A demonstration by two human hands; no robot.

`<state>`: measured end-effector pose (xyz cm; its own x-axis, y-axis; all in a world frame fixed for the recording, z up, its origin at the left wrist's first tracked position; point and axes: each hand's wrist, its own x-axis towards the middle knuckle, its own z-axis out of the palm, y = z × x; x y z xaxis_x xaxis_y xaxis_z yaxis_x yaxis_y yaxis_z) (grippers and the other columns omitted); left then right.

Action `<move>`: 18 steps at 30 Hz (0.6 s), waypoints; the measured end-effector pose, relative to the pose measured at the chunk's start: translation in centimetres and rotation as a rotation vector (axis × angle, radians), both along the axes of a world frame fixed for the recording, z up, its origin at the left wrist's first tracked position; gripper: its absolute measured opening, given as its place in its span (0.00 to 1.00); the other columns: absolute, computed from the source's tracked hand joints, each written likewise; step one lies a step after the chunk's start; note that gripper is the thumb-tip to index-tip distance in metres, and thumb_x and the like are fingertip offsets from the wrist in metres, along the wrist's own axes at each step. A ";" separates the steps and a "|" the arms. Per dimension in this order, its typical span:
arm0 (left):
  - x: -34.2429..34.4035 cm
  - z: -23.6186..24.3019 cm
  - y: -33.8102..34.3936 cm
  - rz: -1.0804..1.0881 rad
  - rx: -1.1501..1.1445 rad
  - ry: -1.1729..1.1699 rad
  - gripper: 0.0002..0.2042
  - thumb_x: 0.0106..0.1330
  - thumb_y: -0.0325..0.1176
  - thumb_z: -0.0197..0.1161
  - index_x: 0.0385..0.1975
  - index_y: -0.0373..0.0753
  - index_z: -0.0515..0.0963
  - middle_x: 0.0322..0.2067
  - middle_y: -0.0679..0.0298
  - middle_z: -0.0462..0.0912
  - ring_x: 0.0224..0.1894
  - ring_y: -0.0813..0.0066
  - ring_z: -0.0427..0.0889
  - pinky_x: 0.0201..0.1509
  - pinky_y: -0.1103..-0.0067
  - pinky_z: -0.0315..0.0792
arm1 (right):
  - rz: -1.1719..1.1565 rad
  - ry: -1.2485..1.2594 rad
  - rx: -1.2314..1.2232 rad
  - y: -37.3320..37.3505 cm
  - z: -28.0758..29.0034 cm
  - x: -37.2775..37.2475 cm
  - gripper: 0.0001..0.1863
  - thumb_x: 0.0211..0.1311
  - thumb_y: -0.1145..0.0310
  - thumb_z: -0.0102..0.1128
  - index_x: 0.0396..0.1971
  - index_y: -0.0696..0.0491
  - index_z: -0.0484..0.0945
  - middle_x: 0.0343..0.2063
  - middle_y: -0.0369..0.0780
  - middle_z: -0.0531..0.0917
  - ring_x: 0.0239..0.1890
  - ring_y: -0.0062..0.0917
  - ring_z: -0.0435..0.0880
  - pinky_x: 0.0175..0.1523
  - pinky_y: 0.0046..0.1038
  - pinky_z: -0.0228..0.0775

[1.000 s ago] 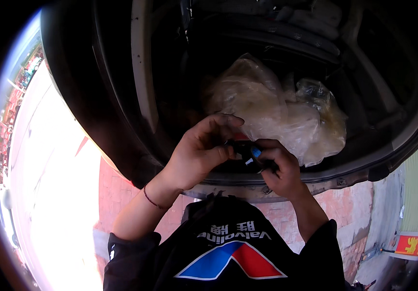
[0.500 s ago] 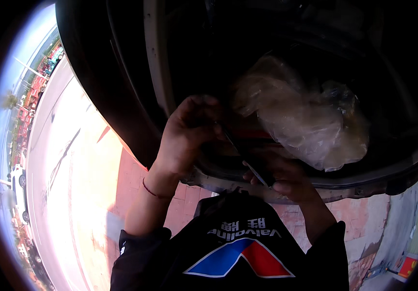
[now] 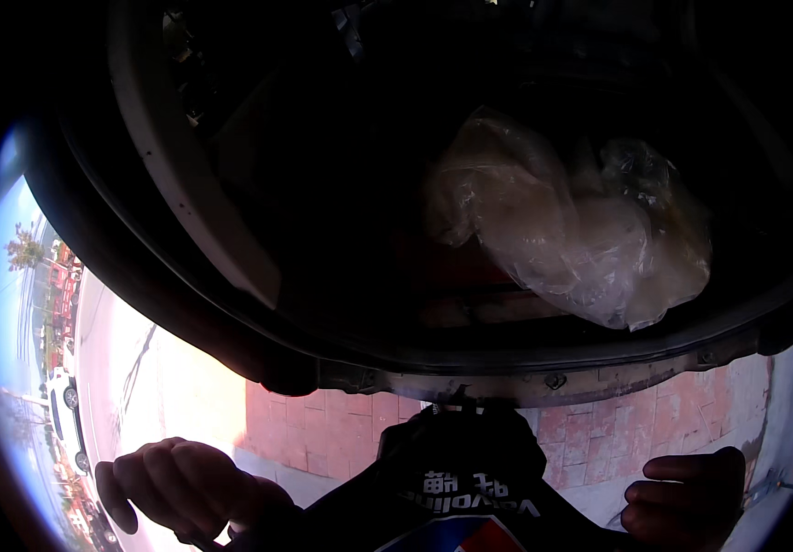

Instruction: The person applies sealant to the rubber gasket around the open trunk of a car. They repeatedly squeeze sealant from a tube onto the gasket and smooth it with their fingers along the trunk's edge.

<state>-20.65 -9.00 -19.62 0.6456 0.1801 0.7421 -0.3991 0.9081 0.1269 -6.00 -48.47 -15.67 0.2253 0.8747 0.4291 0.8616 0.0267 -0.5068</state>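
Low at the left, my left hand (image 3: 185, 483) is held over the paving, its back up. Its fingers bend loosely and one stands apart. A dark edge shows beneath it, too unclear to name. At the lower right, my right hand (image 3: 686, 497) is in shadow with its fingers curled in; whatever they may hold is hidden. Both hands are apart from the car's open compartment (image 3: 544, 382). Inside it, to the right, lies a crumpled clear plastic bag (image 3: 580, 244) with pale, indistinct contents.
The compartment's dark rim (image 3: 470, 357) curves across in front of me, and its interior is mostly too dark to read. Reddish paving (image 3: 617, 428) lies below. A white car (image 3: 67, 414) and red vehicles (image 3: 65, 285) stand across the road at the left.
Both hands have left the compartment's rim and moved down and apart. The thin dark flat object between them is no longer distinguishable. The view has shifted; the plastic bag looks unmoved.
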 end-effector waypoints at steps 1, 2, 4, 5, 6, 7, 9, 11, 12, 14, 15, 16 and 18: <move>0.2 0.5 0.1 0.579 0.455 0.129 0.03 0.73 0.27 0.57 0.35 0.42 0.76 0.25 0.63 0.76 0.25 0.68 0.76 0.33 0.75 0.73 | -0.004 -0.038 0.006 -0.2 0.3 0.0 0.13 0.59 0.67 0.65 0.39 0.60 0.81 0.35 0.48 0.85 0.35 0.43 0.86 0.39 0.40 0.81; 0.5 0.4 0.7 0.514 0.438 0.091 0.02 0.72 0.27 0.59 0.36 0.42 0.76 0.26 0.64 0.76 0.26 0.69 0.76 0.35 0.76 0.73 | -0.006 -0.075 0.013 -0.4 0.1 0.0 0.12 0.59 0.66 0.64 0.37 0.60 0.80 0.33 0.48 0.85 0.32 0.43 0.86 0.36 0.39 0.81; 0.4 -0.5 0.9 0.494 0.363 0.047 0.02 0.71 0.31 0.60 0.36 0.44 0.77 0.27 0.66 0.76 0.27 0.72 0.76 0.36 0.78 0.71 | -0.079 -0.127 0.011 -0.6 -0.7 -0.1 0.12 0.59 0.66 0.64 0.35 0.60 0.80 0.31 0.47 0.84 0.32 0.43 0.86 0.39 0.40 0.82; 0.4 -0.6 0.7 0.523 0.324 0.035 0.05 0.72 0.35 0.60 0.35 0.44 0.78 0.27 0.68 0.76 0.27 0.74 0.76 0.35 0.80 0.70 | -0.116 -0.152 0.010 -0.7 -0.9 -0.2 0.12 0.59 0.65 0.64 0.34 0.59 0.79 0.30 0.46 0.84 0.32 0.43 0.86 0.40 0.41 0.82; 0.7 -0.6 0.4 0.545 0.283 0.021 0.08 0.73 0.39 0.59 0.34 0.44 0.78 0.27 0.69 0.76 0.27 0.75 0.76 0.35 0.81 0.68 | -0.089 -0.139 -0.044 -1.5 -1.2 0.0 0.12 0.58 0.64 0.65 0.34 0.59 0.79 0.29 0.45 0.84 0.32 0.42 0.86 0.42 0.42 0.82; 0.8 -0.8 0.2 0.528 0.233 0.028 0.07 0.72 0.39 0.60 0.34 0.44 0.78 0.27 0.69 0.76 0.27 0.75 0.75 0.35 0.81 0.67 | -0.054 -0.111 -0.101 -2.9 -1.6 0.3 0.13 0.58 0.63 0.65 0.33 0.59 0.79 0.29 0.45 0.84 0.32 0.42 0.86 0.43 0.43 0.82; 2.4 -1.3 -1.9 0.543 0.300 0.125 0.06 0.72 0.36 0.59 0.33 0.44 0.77 0.26 0.69 0.75 0.27 0.74 0.75 0.34 0.80 0.68 | -0.035 -0.109 -0.155 -5.9 -2.8 0.8 0.17 0.58 0.57 0.68 0.32 0.58 0.81 0.30 0.42 0.87 0.33 0.42 0.86 0.47 0.46 0.82; 1.4 -2.6 -4.2 0.768 0.312 0.244 0.07 0.74 0.34 0.57 0.32 0.43 0.76 0.24 0.66 0.75 0.25 0.71 0.76 0.31 0.78 0.70 | -0.738 -0.173 -0.074 -10.5 -7.3 1.3 0.19 0.67 0.54 0.57 0.37 0.58 0.79 0.36 0.44 0.85 0.36 0.33 0.85 0.45 0.36 0.78; 1.3 -1.8 -3.6 0.815 0.410 0.264 0.06 0.72 0.34 0.59 0.32 0.43 0.76 0.24 0.66 0.75 0.24 0.70 0.76 0.29 0.76 0.71 | -0.879 -0.107 0.097 -14.9 -10.5 1.7 0.18 0.70 0.57 0.56 0.41 0.60 0.78 0.39 0.45 0.84 0.38 0.33 0.84 0.46 0.36 0.77; 4.0 -0.6 -0.6 0.848 0.622 0.293 0.06 0.70 0.33 0.62 0.31 0.43 0.75 0.23 0.65 0.76 0.22 0.68 0.77 0.25 0.73 0.74 | -1.135 0.025 0.286 -19.0 -17.8 1.7 0.18 0.74 0.62 0.53 0.48 0.64 0.76 0.44 0.47 0.83 0.43 0.33 0.83 0.48 0.34 0.76; 4.2 -2.0 -0.5 0.862 0.791 0.334 0.07 0.70 0.33 0.63 0.30 0.43 0.74 0.23 0.65 0.76 0.21 0.67 0.77 0.25 0.71 0.75 | -1.145 0.076 0.234 -18.3 -21.4 3.4 0.18 0.76 0.65 0.52 0.52 0.66 0.75 0.47 0.48 0.82 0.45 0.33 0.82 0.49 0.33 0.76; 4.0 -2.9 -2.6 0.987 1.051 0.418 0.08 0.69 0.32 0.63 0.28 0.42 0.73 0.23 0.65 0.75 0.21 0.66 0.77 0.23 0.68 0.76 | -1.149 0.268 0.166 -16.3 -27.7 4.5 0.18 0.71 0.68 0.60 0.54 0.63 0.75 0.50 0.45 0.80 0.48 0.32 0.81 0.52 0.31 0.74; 4.5 -3.3 -4.8 0.907 1.508 0.720 0.06 0.65 0.23 0.64 0.30 0.39 0.74 0.25 0.62 0.77 0.26 0.63 0.81 0.30 0.67 0.78 | -1.005 0.389 -0.149 -11.3 -37.2 7.5 0.16 0.64 0.67 0.68 0.50 0.55 0.80 0.56 0.45 0.75 0.53 0.38 0.80 0.58 0.32 0.72</move>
<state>-16.15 -13.77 -22.96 0.9564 0.1452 0.2534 -0.1424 -0.5259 0.8385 1.53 -59.79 -52.91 0.9646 0.2516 0.0786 0.2349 -0.6854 -0.6893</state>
